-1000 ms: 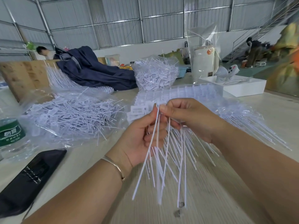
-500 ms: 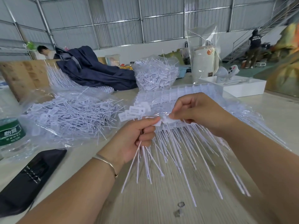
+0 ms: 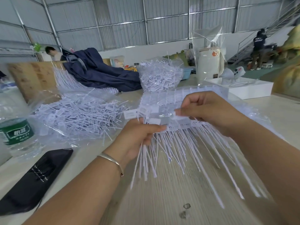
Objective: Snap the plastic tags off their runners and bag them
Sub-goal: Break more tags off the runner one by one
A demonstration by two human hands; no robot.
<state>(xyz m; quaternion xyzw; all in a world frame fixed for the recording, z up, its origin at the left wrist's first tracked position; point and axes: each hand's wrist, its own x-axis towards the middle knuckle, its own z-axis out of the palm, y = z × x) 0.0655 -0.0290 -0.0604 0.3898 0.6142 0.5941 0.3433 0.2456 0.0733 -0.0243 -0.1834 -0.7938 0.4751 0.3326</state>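
My left hand [image 3: 138, 137] grips a bunch of loose white tags [image 3: 144, 159] by their heads, their thin tails hanging down. My right hand [image 3: 209, 111] pinches the top of a runner strip of tags [image 3: 183, 125], whose tails fan out toward me over the table. A clear bag of loose tags [image 3: 78, 117] lies open at the left. A second stuffed bag of tags [image 3: 160, 77] stands behind. More runner strips in plastic [image 3: 191, 96] lie under my hands.
A water bottle [image 3: 16, 135] and a black pouch [image 3: 37, 177] sit at the left. Behind are a dark blue jacket [image 3: 100, 73], a white box [image 3: 248, 88] and a white cylinder in clear wrap [image 3: 209, 65]. People stand in the background.
My hands have drawn apart. The right hand moved right along the runner strip, whose tails now fan wide, while the left lowered with its bunch of loose tags.
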